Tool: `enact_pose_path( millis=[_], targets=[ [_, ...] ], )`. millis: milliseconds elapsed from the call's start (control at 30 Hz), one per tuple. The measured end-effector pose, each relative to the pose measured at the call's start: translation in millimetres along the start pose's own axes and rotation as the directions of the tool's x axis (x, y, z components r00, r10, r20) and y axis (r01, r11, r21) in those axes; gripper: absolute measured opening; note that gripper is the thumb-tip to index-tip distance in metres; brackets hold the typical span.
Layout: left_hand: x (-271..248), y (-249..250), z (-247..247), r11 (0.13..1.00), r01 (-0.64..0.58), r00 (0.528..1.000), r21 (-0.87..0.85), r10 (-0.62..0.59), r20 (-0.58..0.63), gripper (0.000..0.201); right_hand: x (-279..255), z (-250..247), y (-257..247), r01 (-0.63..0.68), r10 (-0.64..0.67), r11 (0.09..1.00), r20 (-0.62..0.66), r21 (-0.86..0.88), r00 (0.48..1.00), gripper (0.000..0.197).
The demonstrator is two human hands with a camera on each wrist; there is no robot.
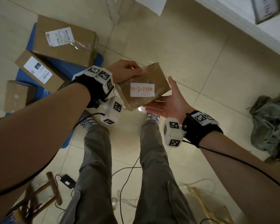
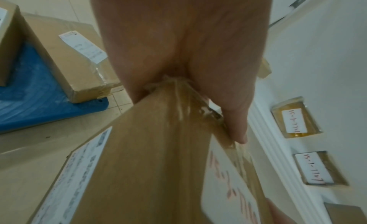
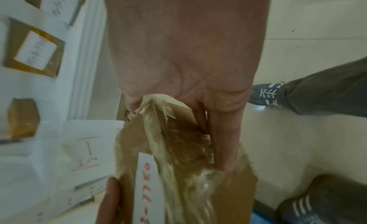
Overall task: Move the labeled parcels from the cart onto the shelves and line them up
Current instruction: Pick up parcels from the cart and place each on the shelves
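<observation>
Between our two hands, above the floor and our own legs, we hold a small taped parcel point(image 1: 143, 88) with a white label point(image 1: 142, 90) hand-written in red, roughly "15-3-7780". On the blue cart point(image 1: 61, 68) to our left three labeled parcels point(image 1: 64, 41) wait, so most of the moving is left. Along the white shelves point(image 2: 294, 89) the wrist views show at least three small parcels point(image 2: 297, 117) already set with labels facing out, though blur keeps us from saying how straight the row is. Our left hand point(image 1: 128, 71) has its grip curled over the parcel's far top edge, thumb and fingers pinching it. Our right hand point(image 1: 170, 102) lies flat and released under the near corner, palm up, fingers straight against the taped side, supporting rather than clasping.
</observation>
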State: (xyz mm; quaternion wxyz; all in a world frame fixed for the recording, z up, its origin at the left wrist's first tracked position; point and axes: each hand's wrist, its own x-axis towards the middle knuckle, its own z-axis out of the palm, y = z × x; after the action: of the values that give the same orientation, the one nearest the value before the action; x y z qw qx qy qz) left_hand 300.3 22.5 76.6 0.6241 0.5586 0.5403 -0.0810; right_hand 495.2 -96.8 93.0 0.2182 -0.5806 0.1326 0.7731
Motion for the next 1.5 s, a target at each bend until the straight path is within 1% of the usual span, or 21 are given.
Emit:
enact_pose_path(
  millis=[100,233,300,367,433,500,600,733,767,867,900,967,1067,1100,1167,1200,1267,1333,1367,1433,1500],
  targets=[
    [-22.2,35.1,-7.1,0.998,-0.038,0.999,0.042,0.038,-0.005,0.039,-35.1,4.0,-14.5,0.008,-0.009,0.995,0.007,0.103,1.0,0.08],
    [-63.7,95.9,-23.7,0.982,-0.121,0.992,0.146,0.123,-0.006,0.031,-95.1,17.6,-32.6,0.074,-0.075,0.995,0.001,0.069,0.997,0.07],
    [-81.7,123.4,-32.9,0.968,-0.166,0.986,0.188,0.166,0.019,0.034,-124.7,26.3,-38.3,0.106,-0.106,0.993,-0.01,0.051,0.994,0.072],
    [-102.3,148.4,-41.1,0.951,-0.207,0.978,0.229,0.2,0.056,0.038,-153.9,38.4,-40.4,0.111,-0.111,0.994,-0.018,0.02,0.994,0.079],
    [-125.3,172.1,-50.9,0.929,-0.254,0.967,0.27,0.239,0.089,0.038,-180.4,51.4,-38.7,0.125,-0.125,0.992,-0.025,-0.001,0.992,0.089],
    [-150.1,190.3,-62.5,0.904,-0.301,0.954,0.305,0.286,0.094,0.034,-203.9,66.5,-33.8,0.156,-0.156,0.986,-0.015,0.052,0.988,0.094],
    [-187.3,211.0,-80.5,0.855,-0.362,0.932,0.371,0.342,0.121,0.036,-240.9,95.1,-25.9,0.229,-0.229,0.969,-0.017,0.087,0.973,0.09],
    [-233.9,227.4,-101.9,0.806,-0.411,0.909,0.425,0.394,0.133,0.049,-286.2,128.6,-16.7,0.32,-0.32,0.947,0.015,0.03,0.947,0.092],
    [-247.1,232.2,-107.1,0.795,-0.428,0.9,0.43,0.416,0.127,0.05,-298.8,136.0,-14.8,0.35,-0.35,0.937,0.018,0.014,0.936,0.089],
    [-292.7,252.3,-124.8,0.767,-0.466,0.877,0.441,0.467,0.115,0.042,-343.3,159.7,-10.8,0.463,-0.463,0.886,0.004,-0.032,0.886,0.067],
    [-309.1,259.6,-129.7,0.759,-0.485,0.866,0.435,0.487,0.115,0.04,-356.9,165.9,-9.3,0.5,-0.5,0.865,0.001,-0.04,0.866,0.063],
    [-345.5,277.8,-139.5,0.727,-0.528,0.837,0.439,0.534,0.122,0.037,-387.0,179.0,-7.1,0.554,-0.555,0.83,0.002,-0.056,0.832,0.063],
    [-385.2,304.5,-146.0,0.692,-0.563,0.807,0.452,0.578,0.121,0.035,-427.8,191.3,-5.4,0.578,-0.581,0.81,0.008,-0.099,0.814,0.069],
    [-399.3,314.3,-146.4,0.687,-0.572,0.797,0.448,0.595,0.104,0.035,-444.3,194.1,-3.6,0.591,-0.593,0.8,0.013,-0.102,0.805,0.068],
    [-426.6,334.3,-146.2,0.689,-0.578,0.783,0.437,0.62,0.058,0.04,-477.5,197.3,-1.9,0.635,-0.637,0.763,0.028,-0.121,0.77,0.063],
    [-439.2,345.6,-146.3,0.686,-0.586,0.772,0.432,0.635,0.039,0.044,-495.8,197.8,-1.0,0.66,-0.662,0.741,0.032,-0.129,0.749,0.063],
    [-461.9,364.0,-146.1,0.68,-0.62,0.746,0.391,0.666,0.023,0.049,-524.6,197.0,0.5,0.691,-0.694,0.711,0.033,-0.132,0.72,0.071],
    [-484.0,383.7,-144.3,0.654,-0.671,0.704,0.349,0.71,0.023,0.051,-557.2,196.2,6.4,0.741,-0.743,0.655,0.055,-0.147,0.667,0.07],
    [-492.5,392.6,-144.0,0.648,-0.696,0.688,0.309,0.726,0.025,0.051,-571.7,197.0,8.4,0.764,-0.767,0.629,0.049,-0.141,0.64,0.068],
    [-511.1,409.0,-141.5,0.64,-0.737,0.661,0.214,0.749,0.038,0.05,-598.3,197.3,12.9,0.796,-0.799,0.592,0.036,-0.123,0.6,0.072],
    [-530.6,428.5,-137.1,0.609,-0.784,0.618,0.122,0.784,0.057,0.052,-626.6,195.2,16.3,0.83,-0.832,0.548,0.035,-0.106,0.554,0.076]
  ],
)
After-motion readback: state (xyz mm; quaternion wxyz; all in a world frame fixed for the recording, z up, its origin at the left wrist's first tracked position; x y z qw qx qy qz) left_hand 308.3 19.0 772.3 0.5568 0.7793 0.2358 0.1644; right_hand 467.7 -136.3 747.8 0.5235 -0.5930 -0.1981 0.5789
